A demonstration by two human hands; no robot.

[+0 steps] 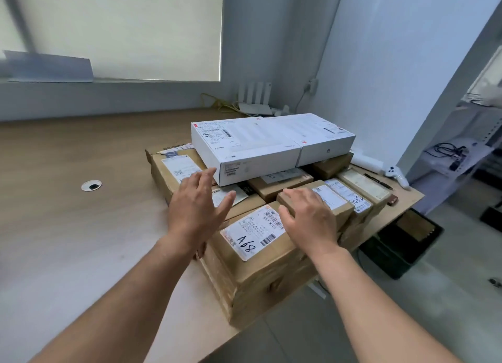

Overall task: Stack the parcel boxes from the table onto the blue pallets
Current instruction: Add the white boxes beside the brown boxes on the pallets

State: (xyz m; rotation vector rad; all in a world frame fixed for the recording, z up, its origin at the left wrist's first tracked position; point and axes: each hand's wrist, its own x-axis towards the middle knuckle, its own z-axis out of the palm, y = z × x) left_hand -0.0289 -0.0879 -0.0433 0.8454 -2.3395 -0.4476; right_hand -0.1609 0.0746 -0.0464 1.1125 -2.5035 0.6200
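The wooden bench fills most of the view, and the parcel boxes are heaped at its right end, reaching from the near edge back toward the far right corner. A wide, flat brown box lies at the left of the heap. 2 white boxes sit on top of the brown ones, side by side and touching: the larger white box on the left, the smaller white box on the right. At the near edge, a brown box with a label marked "A68" overhangs the bench slightly. Just right of it stands a small brown box, first of a row of similar labelled boxes running along the right edge. The left hand is held over the brown boxes beside the near corner of the larger white box, its fingers straight, spread and grasping nothing; whether it touches anything cannot be told. The right hand rests palm down on the small brown box, fingers loosely bent over its top and not closed around it. A black crate stands on the floor past the right edge. A white game controller and a pen lie near the far right corner, and a round cable hole is set in the bench well left of the heap.
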